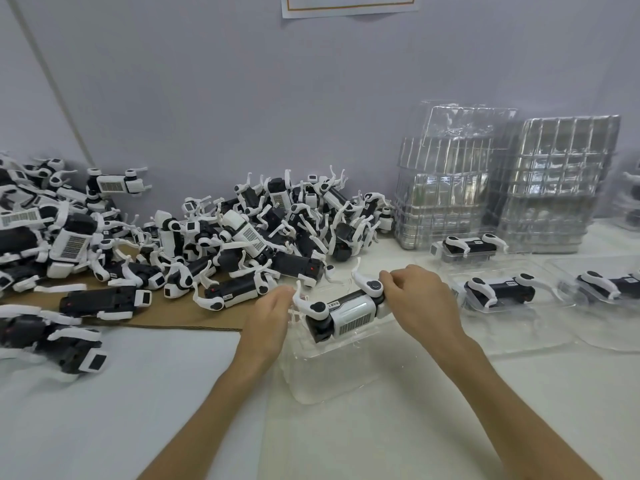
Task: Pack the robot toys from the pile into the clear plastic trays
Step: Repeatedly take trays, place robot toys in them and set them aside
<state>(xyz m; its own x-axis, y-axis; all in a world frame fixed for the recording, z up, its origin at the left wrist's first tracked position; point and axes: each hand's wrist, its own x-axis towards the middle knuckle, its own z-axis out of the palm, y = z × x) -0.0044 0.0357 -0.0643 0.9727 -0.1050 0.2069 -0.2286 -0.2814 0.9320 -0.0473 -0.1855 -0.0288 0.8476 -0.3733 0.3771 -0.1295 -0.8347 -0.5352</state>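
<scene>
— What do we record nearest us?

— Two bare forearms (502, 393), ending at the hands. We find the right hand (415, 296) with its fingers curled tight round the white end of a robot toy (346, 311). The left hand (268, 318) has bent fingers touching a white leg at the toy's black end. Whether they pinch it, we cannot tell.

— And the toy's position?

— We note it tilted over a clear tray (329, 382) on the white table (381, 438), black end lowest. We cannot confirm contact with the tray.

— Outward from there?

— At ten o'clock lies the pile (242, 237), partly on cardboard (173, 318). From one to three o'clock we count three packed trays (498, 289), one toy each. Farther out at one o'clock, two stacks of empty trays (446, 188) stand against the wall (242, 98).
</scene>
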